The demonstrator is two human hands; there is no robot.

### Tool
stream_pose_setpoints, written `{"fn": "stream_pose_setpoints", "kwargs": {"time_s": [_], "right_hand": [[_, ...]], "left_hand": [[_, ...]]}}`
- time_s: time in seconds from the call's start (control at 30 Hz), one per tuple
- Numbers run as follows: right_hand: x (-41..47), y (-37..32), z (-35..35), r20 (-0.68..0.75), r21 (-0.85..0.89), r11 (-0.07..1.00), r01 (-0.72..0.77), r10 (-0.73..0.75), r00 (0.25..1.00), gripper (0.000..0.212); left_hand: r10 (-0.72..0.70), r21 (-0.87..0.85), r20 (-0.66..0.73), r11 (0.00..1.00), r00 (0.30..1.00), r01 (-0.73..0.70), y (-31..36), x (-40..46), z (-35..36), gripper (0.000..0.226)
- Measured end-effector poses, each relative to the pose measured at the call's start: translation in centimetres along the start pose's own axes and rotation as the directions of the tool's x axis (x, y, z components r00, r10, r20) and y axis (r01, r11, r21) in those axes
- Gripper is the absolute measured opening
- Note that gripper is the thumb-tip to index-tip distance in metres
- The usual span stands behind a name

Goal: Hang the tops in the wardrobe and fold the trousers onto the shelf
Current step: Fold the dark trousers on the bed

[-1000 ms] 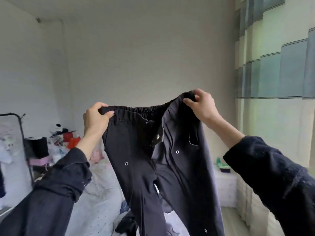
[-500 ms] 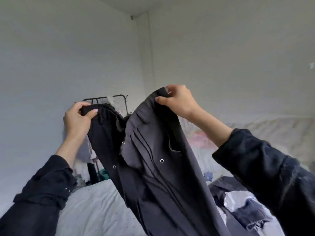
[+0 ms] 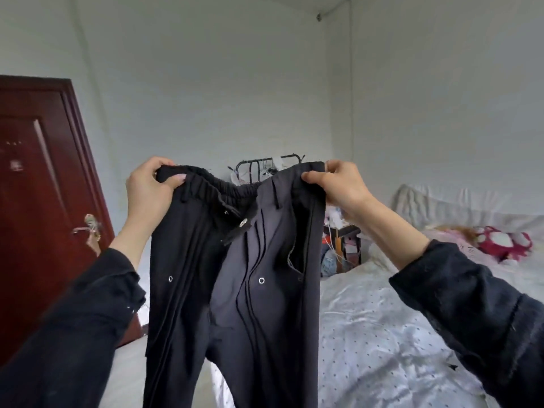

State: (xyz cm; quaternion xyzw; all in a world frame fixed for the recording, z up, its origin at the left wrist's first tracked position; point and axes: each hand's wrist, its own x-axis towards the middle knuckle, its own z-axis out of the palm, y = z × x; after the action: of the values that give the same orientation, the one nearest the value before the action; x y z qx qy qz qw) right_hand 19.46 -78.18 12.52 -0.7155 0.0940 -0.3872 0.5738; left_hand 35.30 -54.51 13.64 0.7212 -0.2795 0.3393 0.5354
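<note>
Swinging round from half a second ago, the view now takes in a dark red door on the left, and the black trousers are spread wider, held up flat and facing the camera above the bed. Left hand grips one end of the elastic waistband, thumb curled over the front; right hand pinches the other end. Legs hang straight down out of view. Behind the waistband a black clothes rack peeks out; a pink plush toy lies on the bed, far right.
</note>
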Motion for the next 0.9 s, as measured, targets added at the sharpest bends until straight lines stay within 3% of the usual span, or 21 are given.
{"fn": "stream_pose_setpoints", "kwargs": {"time_s": [0.1,0.3,0.4,0.53,0.6,0.73,0.9], "right_hand": [[0.2,2.7,-2.2,-0.081,-0.052,0.997,-0.062,0.058,0.995,0.017],[2.0,9.2,-9.6,-0.261,-0.174,0.969,-0.175,0.127,0.957,0.033],[3.4,12.5,-14.0,-0.352,-0.19,0.956,-0.223,0.146,0.925,0.017],[7.0,18.6,-20.9,-0.438,-0.232,0.928,-0.292,0.169,0.883,0.01],[8.3,21.9,-24.0,-0.467,-0.255,0.901,-0.351,0.203,0.86,0.017],[10.7,30.5,-30.8,-0.536,-0.292,0.819,-0.493,0.286,0.794,0.017],[12.2,40.1,-36.9,-0.626,-0.301,0.718,-0.627,0.348,0.698,0.023]], "left_hand": [[0.009,0.0,0.066,1.0,0.998,-0.009,-0.9,-0.4,2.9,0.018],[0.003,-0.042,0.246,0.999,0.969,0.007,-1.0,-2.6,14.5,0.017],[0.009,-0.085,0.349,0.996,0.937,0.022,-0.4,-3.7,21.6,0.016],[0.011,-0.092,0.497,0.995,0.868,0.04,-1.0,-5.2,33.0,0.013],[-0.006,-0.073,0.558,0.996,0.83,0.056,-1.9,-6.1,38.2,0.014],[-0.047,0.015,0.697,0.999,0.715,0.051,-4.1,-9.8,50.9,0.02],[-0.084,0.069,0.776,0.996,0.624,0.049,-6.1,-14.5,63.6,0.018]]}}
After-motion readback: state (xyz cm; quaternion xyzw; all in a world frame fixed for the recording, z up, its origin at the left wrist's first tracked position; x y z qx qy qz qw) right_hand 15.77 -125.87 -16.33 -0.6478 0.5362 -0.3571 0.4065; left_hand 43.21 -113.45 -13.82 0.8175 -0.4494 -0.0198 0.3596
